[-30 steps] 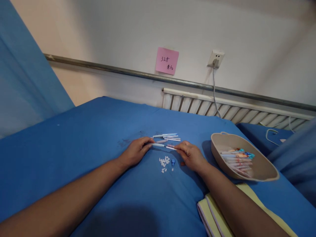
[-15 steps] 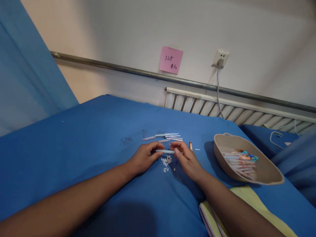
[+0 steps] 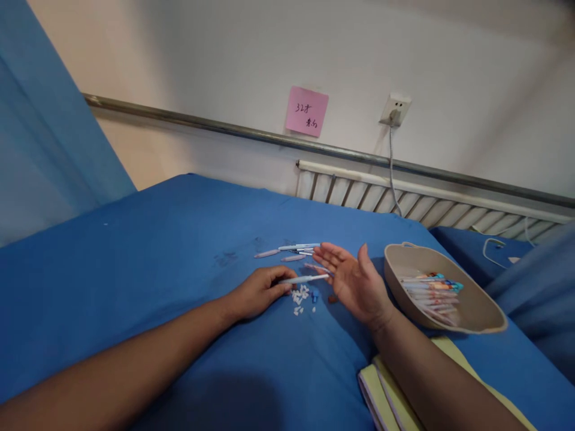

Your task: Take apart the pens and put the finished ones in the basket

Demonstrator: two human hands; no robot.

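My left hand rests on the blue sheet, fingers pinched on one end of a thin white pen. The pen's other end points at my right hand, which is open, palm turned up and fingers spread, holding nothing. Just beyond the hands lie a few loose pen barrels and refills. A small heap of white caps and a blue cap lie under the pen.
A beige oval basket with several coloured pens stands at the right. A yellow notebook lies under my right forearm. Behind are a radiator, a wall socket with cable and a pink note.
My right hand let go of the pen, turned palm up and opened. My left hand still holds the pen's other end.
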